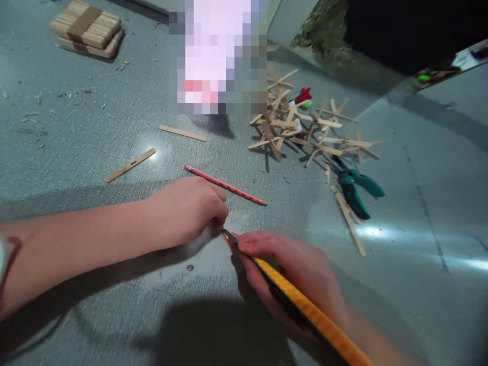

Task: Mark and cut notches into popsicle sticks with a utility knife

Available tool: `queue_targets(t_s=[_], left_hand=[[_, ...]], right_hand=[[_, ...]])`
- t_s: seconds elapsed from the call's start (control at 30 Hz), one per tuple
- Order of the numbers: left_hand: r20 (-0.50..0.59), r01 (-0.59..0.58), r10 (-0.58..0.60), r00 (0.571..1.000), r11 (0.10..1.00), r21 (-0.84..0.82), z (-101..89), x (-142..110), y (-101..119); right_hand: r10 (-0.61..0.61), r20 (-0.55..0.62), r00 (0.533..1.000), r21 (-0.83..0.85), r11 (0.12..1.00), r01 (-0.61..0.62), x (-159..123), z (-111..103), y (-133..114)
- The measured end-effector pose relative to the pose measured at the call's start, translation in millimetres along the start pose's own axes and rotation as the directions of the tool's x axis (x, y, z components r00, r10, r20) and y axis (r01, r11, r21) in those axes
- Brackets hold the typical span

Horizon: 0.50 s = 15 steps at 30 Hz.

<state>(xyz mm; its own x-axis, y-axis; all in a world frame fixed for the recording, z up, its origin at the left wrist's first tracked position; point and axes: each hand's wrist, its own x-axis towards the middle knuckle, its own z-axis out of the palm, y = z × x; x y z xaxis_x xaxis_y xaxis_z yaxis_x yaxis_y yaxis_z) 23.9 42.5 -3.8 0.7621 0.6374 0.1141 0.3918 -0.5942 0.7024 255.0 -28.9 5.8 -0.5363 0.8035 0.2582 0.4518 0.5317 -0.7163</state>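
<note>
Left hand [194,208] and left forearm [95,234] are bare. At the picture's edge, a pale, rounded item [3,256] shows, type indeterminable; a thin reddish-brown band [13,251] adjoins it. Right hand [301,269] is bare.

Looks dim and cool-toned overall. Glares white on the counter [91,122] beside a stick [124,170] and in streaks at far right. Darkens into broad, soft-edged shadows at lower centre, nearly black at upper right. Blurs slightly around the right hand [293,264]. Breaks into bright, coarse pixels at top centre.
</note>
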Motion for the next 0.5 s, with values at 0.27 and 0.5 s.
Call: queue_targets(t_s=[0.27,0.5], left_hand=[[0.008,0.035,-0.036,0.999,0.996,0.078,-0.2,0.8,-1.0],[0.0,0.024,-0.024,1.0,0.995,0.097,0.0,0.4,-0.6]], right_hand=[[0.038,0.021,0.999,0.004,0.999,-0.038,-1.0,0.3,-0.7],[0.01,0.023,1.0,0.006,1.0,-0.01,0.0,-1.8,-1.2]])
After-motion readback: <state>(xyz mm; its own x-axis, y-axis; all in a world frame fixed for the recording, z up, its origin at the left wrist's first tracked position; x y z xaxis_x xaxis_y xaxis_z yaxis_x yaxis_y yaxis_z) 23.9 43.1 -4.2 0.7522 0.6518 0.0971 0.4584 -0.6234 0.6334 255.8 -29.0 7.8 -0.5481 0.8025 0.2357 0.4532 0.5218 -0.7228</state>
